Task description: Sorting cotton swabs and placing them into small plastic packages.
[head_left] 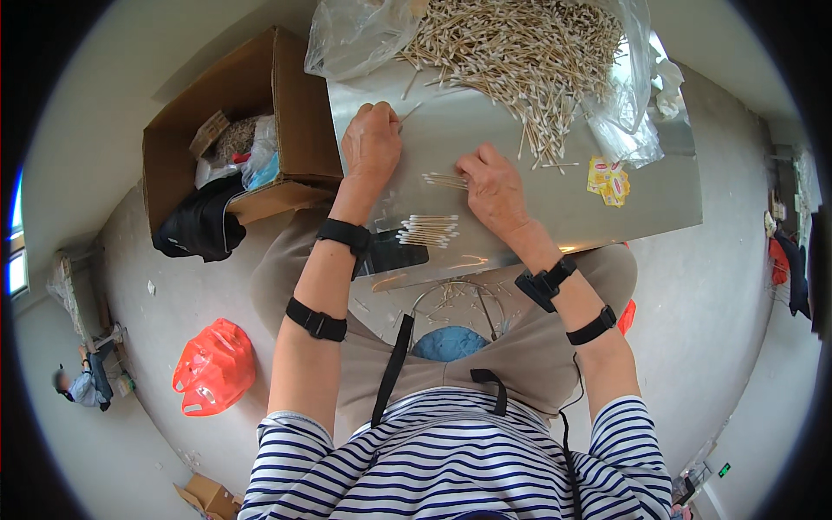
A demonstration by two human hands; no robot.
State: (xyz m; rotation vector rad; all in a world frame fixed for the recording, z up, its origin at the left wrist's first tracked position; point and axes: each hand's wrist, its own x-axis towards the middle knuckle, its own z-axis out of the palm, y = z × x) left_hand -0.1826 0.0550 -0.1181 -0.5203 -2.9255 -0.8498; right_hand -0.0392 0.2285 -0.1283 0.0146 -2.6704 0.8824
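Note:
My left hand (pixel 372 146) is closed in a pinch over the metal tabletop (pixel 416 156), with a single cotton swab (pixel 412 112) poking out beside its fingertips. To the right, my right hand (pixel 496 189) grips a small bunch of cotton swabs (pixel 444 180), their white tips pointing left. Between my wrists, near the table's front edge, lies a neat row of cotton swabs (pixel 428 230). Part of that row overlaps a dark phone-like slab (pixel 397 256). At the back, a large heap of loose cotton swabs (pixel 520 48) spreads from a clear plastic bag (pixel 351 39).
Yellow printed cards (pixel 608 181) and clear plastic sleeves (pixel 631 134) lie on the table's right side. An open cardboard box (pixel 303 113) with bags and a dark cloth stands against the left side. A red plastic bag (pixel 215 367) sits on the floor; another person (pixel 87 386) is far left.

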